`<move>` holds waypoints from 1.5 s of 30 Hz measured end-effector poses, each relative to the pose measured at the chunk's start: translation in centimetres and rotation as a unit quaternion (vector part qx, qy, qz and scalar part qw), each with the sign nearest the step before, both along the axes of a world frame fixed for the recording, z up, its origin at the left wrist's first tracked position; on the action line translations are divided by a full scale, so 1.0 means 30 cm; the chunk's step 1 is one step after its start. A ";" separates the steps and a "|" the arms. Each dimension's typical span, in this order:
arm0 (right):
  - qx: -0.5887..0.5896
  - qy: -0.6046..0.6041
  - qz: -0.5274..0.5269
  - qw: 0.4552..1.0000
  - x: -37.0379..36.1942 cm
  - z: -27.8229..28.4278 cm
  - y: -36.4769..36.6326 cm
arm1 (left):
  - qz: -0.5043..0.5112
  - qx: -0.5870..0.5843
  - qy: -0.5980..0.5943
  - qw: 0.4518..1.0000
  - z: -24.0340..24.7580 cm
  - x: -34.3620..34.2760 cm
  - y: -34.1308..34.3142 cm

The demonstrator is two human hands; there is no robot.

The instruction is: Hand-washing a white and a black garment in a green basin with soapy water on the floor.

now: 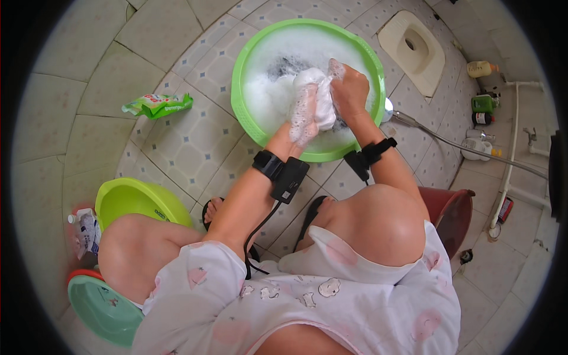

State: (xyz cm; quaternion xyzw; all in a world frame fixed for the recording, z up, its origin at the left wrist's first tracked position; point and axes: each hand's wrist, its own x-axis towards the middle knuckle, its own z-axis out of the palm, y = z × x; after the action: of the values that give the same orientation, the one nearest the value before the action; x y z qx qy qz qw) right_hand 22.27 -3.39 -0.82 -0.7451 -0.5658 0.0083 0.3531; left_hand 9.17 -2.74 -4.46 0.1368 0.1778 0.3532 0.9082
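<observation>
Here both hands, left hand (305,112) and right hand (349,89), close their fingers on a white cloth (319,97), bunching it over the sudsy basin (248,53) to rub it.

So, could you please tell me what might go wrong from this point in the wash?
1. Both wrists carry black strapped devices; suds already coat the left hand, so water may reach them.
2. The green basin is full of foam; hard scrubbing of the white cloth by the right hand could slop it onto the tiled floor, making it slippery near the sandals.
</observation>
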 end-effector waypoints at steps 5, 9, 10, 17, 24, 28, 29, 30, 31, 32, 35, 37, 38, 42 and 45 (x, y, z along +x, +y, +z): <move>0.025 0.286 -0.085 0.954 0.045 0.060 -0.071 | 0.071 0.066 0.102 0.990 0.255 -0.057 0.123; -0.142 0.473 0.014 0.869 0.068 0.143 -0.107 | 0.044 0.042 0.030 0.998 0.249 -0.108 0.186; -0.161 0.562 0.025 0.811 0.037 0.167 -0.095 | 0.024 0.064 0.049 0.996 0.241 -0.093 0.170; -0.006 0.585 0.113 0.803 0.053 0.131 -0.012 | -0.023 0.039 0.069 0.997 0.201 -0.022 0.035; -0.001 -0.014 0.178 0.984 -0.195 0.132 -0.111 | 0.001 0.024 0.029 0.999 0.058 -0.098 0.076; -0.016 -0.045 0.223 0.974 -0.225 0.141 -0.147 | 0.005 -0.081 0.030 0.996 0.081 -0.137 0.007; 0.001 -0.046 0.203 0.978 -0.172 0.087 -0.115 | 0.016 -0.047 0.044 0.998 0.046 -0.102 0.001; 0.021 -0.047 0.190 0.980 -0.140 0.055 -0.079 | 0.033 -0.011 0.058 0.998 -0.020 -0.073 0.002; -0.007 -0.053 0.163 0.985 -0.101 0.049 -0.058 | 0.046 0.023 0.071 0.996 -0.037 -0.047 0.000; -0.034 -0.059 0.137 0.988 -0.065 0.046 -0.041 | 0.065 0.062 0.049 0.995 -0.055 -0.036 -0.006; -0.030 -0.056 0.122 0.991 -0.123 0.106 -0.066 | 0.071 -0.027 0.034 0.997 -0.040 -0.014 0.008; 0.006 -0.052 0.167 0.984 -0.215 0.121 -0.116 | -0.043 -0.046 -0.020 0.998 -0.049 -0.081 0.030; 0.032 -0.031 0.189 0.981 -0.227 0.131 -0.119 | -0.098 -0.053 -0.046 0.993 -0.052 -0.099 0.041; -0.030 -0.037 0.081 0.996 -0.037 0.021 -0.035 | 0.054 0.008 0.072 0.996 0.119 0.028 -0.026; -0.053 -0.073 0.096 0.991 -0.092 0.030 -0.064 | -0.011 -0.012 -0.023 1.000 0.023 -0.038 0.027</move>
State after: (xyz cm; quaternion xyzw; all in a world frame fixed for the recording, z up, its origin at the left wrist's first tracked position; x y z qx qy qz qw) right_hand 19.52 -5.30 0.09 -0.7033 -0.6579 0.0182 0.2688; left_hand 8.03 -1.94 -3.77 0.1199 0.1594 0.3441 0.9175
